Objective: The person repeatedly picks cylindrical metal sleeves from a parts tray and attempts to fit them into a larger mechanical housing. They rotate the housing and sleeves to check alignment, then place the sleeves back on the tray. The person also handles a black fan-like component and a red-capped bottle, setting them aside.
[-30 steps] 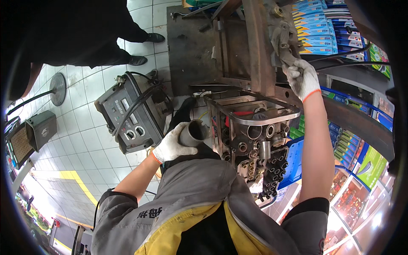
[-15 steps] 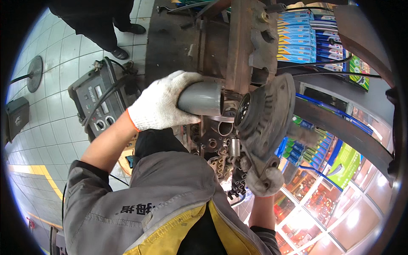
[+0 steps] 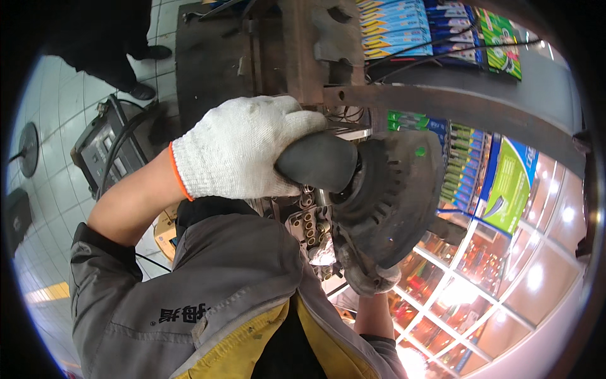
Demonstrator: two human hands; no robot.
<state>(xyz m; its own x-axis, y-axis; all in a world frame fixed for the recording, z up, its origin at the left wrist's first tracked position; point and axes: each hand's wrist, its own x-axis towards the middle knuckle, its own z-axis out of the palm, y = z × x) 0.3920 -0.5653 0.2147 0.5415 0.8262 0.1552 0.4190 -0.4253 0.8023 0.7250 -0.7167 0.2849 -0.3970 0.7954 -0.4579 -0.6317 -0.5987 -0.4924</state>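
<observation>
My left hand point(image 3: 237, 148), in a white knit glove with an orange cuff, is wrapped round a short dark grey tube point(image 3: 320, 161). The tube's right end sits against the central opening of a dark, dirty metal flange point(image 3: 404, 196) with a ring of slots or ribs. Whether the tube's end goes inside that opening, I cannot tell. My right hand point(image 3: 366, 275), in a soiled white glove, grips the lower edge of the flange; its fingers are partly hidden behind it.
Below the tube lie several small ring-like metal parts point(image 3: 309, 227). A steel beam point(image 3: 454, 104) runs along the far right, with boxed goods point(image 3: 394, 28) beyond. On the tiled floor at left stands a grey machine with cables point(image 3: 110, 148). A person's dark-clothed legs point(image 3: 113, 69) are at upper left.
The tube and flange have come together; before, a gap lay between them. The flange has turned and its face is seen differently. The whole view has shifted.
</observation>
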